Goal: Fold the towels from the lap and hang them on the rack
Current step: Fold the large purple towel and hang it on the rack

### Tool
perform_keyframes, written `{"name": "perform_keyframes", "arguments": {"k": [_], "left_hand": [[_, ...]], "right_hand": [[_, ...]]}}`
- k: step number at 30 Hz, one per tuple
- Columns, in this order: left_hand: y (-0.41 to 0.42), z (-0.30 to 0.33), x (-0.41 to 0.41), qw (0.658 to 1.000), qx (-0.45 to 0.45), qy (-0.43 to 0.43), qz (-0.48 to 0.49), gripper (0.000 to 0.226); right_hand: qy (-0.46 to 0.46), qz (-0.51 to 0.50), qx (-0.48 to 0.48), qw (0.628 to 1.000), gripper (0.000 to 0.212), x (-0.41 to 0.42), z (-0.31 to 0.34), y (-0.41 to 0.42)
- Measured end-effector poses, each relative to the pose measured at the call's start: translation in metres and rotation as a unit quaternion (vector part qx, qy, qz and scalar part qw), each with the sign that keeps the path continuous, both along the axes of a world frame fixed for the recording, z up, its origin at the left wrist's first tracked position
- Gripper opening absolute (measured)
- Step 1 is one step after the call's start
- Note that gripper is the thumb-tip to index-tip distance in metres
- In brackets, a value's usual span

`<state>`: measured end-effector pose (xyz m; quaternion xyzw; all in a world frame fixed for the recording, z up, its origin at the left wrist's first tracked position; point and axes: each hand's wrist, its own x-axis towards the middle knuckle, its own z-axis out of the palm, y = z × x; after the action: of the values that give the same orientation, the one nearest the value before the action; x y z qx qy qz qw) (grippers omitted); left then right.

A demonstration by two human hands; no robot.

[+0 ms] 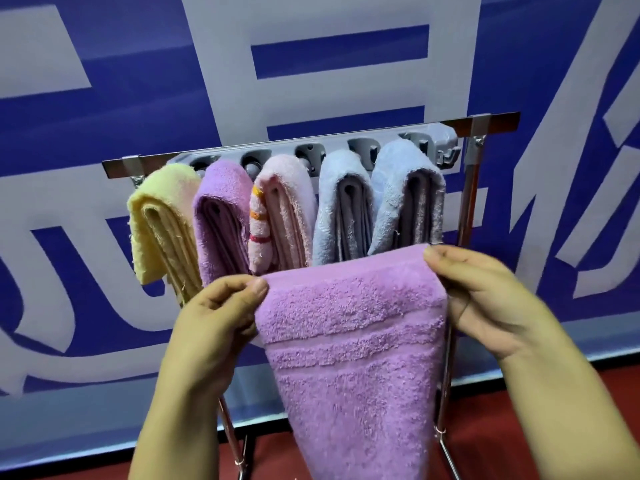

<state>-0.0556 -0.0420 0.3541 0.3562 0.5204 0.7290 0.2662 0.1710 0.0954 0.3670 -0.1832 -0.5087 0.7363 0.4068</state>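
Head view of a person hanging folded towels. A folded purple towel (353, 341) hangs in front of the rack (471, 188), held up by its two top corners and tapering downward toward 6 o'clock. The left hand (221, 317), at 8 o'clock of the towel's upper edge, has its grip pinching the left corner between thumb and curled fingers. The right hand (485, 299), at 2 o'clock of the towel, has its grip pinching the right corner in the same way, thumb on top.

Behind the held towel, five folded towels already hang side by side from the rack's grey hook bar (433, 140), their folds facing the camera. From 9 o'clock to 3 o'clock they are: a yellow towel (159, 223), a second purple towel (221, 216), a pink towel (284, 213) with an orange-and-red striped edge, a light blue towel (343, 206), and another light blue towel (408, 195). Neighbouring towels touch or nearly touch. The top edge of the held towel overlaps the lower ends of the pink and blue towels.

The rack stands on metal legs (446, 375) on a red floor (519, 427), before a blue wall (104, 116) with large pale lettering.
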Motion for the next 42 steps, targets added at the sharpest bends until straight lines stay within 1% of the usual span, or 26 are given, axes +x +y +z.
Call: {"name": "perform_keyframes", "arguments": {"k": [1, 3, 4, 7, 13, 20, 23, 25, 28, 31, 38, 42], "left_hand": [[0.002, -0.003, 0.002, 0.999, -0.011, -0.034, -0.002, 0.034], [0.005, -0.006, 0.009, 0.997, -0.022, -0.076, 0.002, 0.017], [0.006, -0.007, 0.012, 0.996, -0.02, -0.081, 0.008, 0.013], [0.009, -0.007, 0.021, 0.996, -0.012, -0.083, 0.012, 0.016], [0.007, 0.003, 0.049, 0.998, 0.02, -0.059, 0.004, 0.014], [0.002, 0.011, 0.076, 0.999, 0.017, 0.036, 0.003, 0.015], [0.0, 0.013, 0.081, 0.997, 0.007, 0.08, 0.001, 0.021], [-0.001, 0.014, 0.083, 0.996, 0.009, 0.093, 0.0, 0.026], [-0.003, 0.015, 0.086, 0.994, 0.008, 0.111, -0.002, 0.022], [-0.006, 0.016, 0.087, 0.992, 0.002, 0.129, 0.002, 0.005], [-0.008, 0.015, 0.087, 0.992, -0.004, 0.126, 0.019, 0.008], [-0.01, 0.015, 0.088, 0.994, 0.009, 0.11, 0.017, 0.007]], "right_hand": [[-0.006, -0.011, -0.023, 1.0, 0.054, -0.004, -0.006, 0.001], [-0.013, -0.051, -0.046, 0.998, 0.018, -0.012, -0.013, -0.001], [-0.02, -0.071, -0.047, 0.996, 0.007, -0.016, -0.014, -0.004], [-0.012, -0.121, -0.03, 0.992, 0.01, -0.023, -0.014, -0.012], [-0.03, -0.171, 0.056, 0.983, 0.004, -0.033, -0.012, -0.033], [-0.08, -0.207, 0.218, 0.95, 0.007, -0.038, -0.011, -0.053], [-0.106, -0.232, 0.274, 0.927, 0.013, -0.039, -0.011, -0.062], [-0.108, -0.243, 0.301, 0.916, 0.016, -0.04, -0.009, -0.069], [-0.104, -0.251, 0.316, 0.909, 0.018, -0.039, -0.008, -0.07], [-0.093, -0.254, 0.322, 0.907, 0.014, -0.039, -0.008, -0.069], [-0.089, -0.261, 0.367, 0.889, 0.016, -0.039, -0.008, -0.073], [-0.092, -0.245, 0.379, 0.888, 0.023, -0.038, -0.009, -0.071]]}}
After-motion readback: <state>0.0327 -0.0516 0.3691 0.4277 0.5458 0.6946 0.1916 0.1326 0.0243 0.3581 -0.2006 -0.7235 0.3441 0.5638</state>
